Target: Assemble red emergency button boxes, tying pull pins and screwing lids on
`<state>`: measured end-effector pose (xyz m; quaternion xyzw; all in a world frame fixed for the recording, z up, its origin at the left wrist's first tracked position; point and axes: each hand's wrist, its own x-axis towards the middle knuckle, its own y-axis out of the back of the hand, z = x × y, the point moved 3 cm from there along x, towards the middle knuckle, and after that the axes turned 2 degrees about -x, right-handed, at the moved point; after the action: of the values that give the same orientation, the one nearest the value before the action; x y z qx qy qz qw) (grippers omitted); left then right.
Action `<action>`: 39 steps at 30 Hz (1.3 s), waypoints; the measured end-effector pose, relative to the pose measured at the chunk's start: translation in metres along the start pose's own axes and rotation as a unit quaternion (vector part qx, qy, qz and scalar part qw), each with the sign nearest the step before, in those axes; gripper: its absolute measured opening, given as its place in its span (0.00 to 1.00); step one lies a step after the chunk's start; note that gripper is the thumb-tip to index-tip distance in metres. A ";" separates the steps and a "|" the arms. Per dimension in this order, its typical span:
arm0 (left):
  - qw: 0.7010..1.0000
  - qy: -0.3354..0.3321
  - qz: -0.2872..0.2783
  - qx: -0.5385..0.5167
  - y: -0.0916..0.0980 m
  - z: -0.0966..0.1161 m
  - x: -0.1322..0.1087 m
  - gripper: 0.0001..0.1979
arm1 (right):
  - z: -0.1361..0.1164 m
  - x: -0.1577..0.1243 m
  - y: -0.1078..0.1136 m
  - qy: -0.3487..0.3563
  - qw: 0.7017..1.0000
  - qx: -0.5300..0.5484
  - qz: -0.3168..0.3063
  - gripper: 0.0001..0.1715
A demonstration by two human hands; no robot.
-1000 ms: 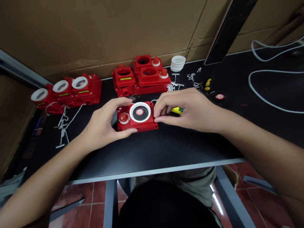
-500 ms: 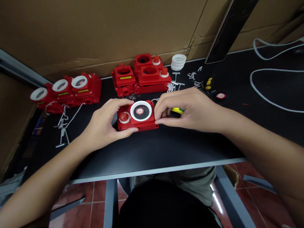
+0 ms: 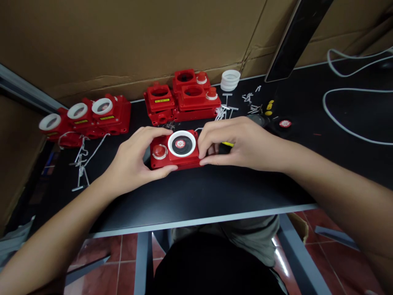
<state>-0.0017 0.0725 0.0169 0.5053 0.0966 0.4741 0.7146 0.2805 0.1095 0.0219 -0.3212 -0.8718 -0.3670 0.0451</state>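
A red alarm box (image 3: pixel 193 159) with a white ring (image 3: pixel 170 144), a black disc and a small red lamp (image 3: pixel 159 151) lies on the black table. My left hand (image 3: pixel 139 155) is closed around its left end, thumb on the near side and fingers on the far side. At the box's right near corner, the thumb and fingertips of my right hand (image 3: pixel 227 141) are pressed together; anything tiny between them is hidden. Behind that hand, part of a yellow thing (image 3: pixel 227 144) shows.
Several more red boxes stand at the back, some with white rings (image 3: pixel 102 106), others with bare round openings (image 3: pixel 193 91). White rings (image 3: pixel 230 80) are stacked near the cardboard wall. Small screws (image 3: pixel 254 109), metal T-shaped pieces (image 3: pixel 80 172), yellow pieces (image 3: pixel 269 107) and a white cable (image 3: pixel 334 119) lie about.
The red box has shifted very slightly left, both hands with it. My right hand has turned a little at the corner, and less of the yellow thing shows.
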 end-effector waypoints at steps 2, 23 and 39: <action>1.000 0.004 -0.003 0.000 0.000 0.000 0.000 0.31 | -0.003 -0.001 0.009 -0.017 1.000 0.001 0.010 0.05; 1.000 -0.001 0.001 -0.002 -0.001 0.001 -0.001 0.31 | 0.020 -0.031 0.040 -0.223 0.923 -0.299 -0.093 0.22; 0.999 -0.049 0.015 0.005 0.000 0.000 -0.002 0.32 | -0.028 -0.012 0.060 -0.092 0.944 0.034 0.316 0.28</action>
<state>-0.0029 0.0706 0.0162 0.5327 0.0560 0.4585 0.7091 0.3212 0.1157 0.0746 -0.6106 -0.7382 -0.2725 0.0892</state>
